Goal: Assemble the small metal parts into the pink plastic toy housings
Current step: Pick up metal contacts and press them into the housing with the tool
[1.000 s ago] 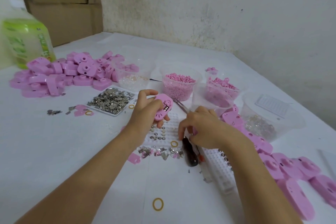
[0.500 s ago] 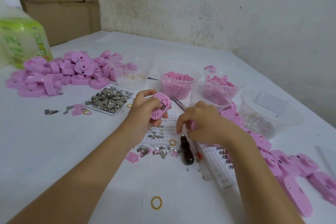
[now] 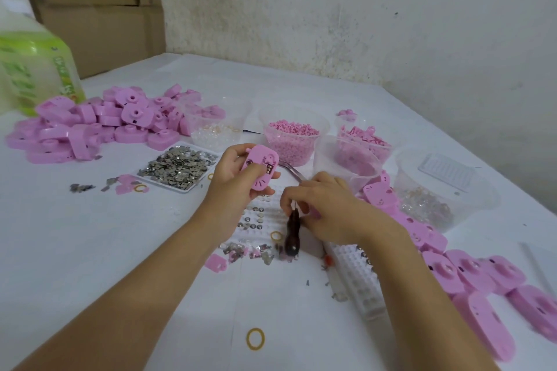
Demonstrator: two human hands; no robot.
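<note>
Meanwhile, the left hand gripped a pink housing; the right hand pinched tweezers. At ten o'clock, the green bottle's label was blurred, unreadable.

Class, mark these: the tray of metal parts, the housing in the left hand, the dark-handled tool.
tray of metal parts (image 3: pixel 177 166), head view, middle of the heap
pink housing (image 3: pixel 261 168), head view, front face
dark-handled tool (image 3: pixel 293 235), head view, handle
</note>
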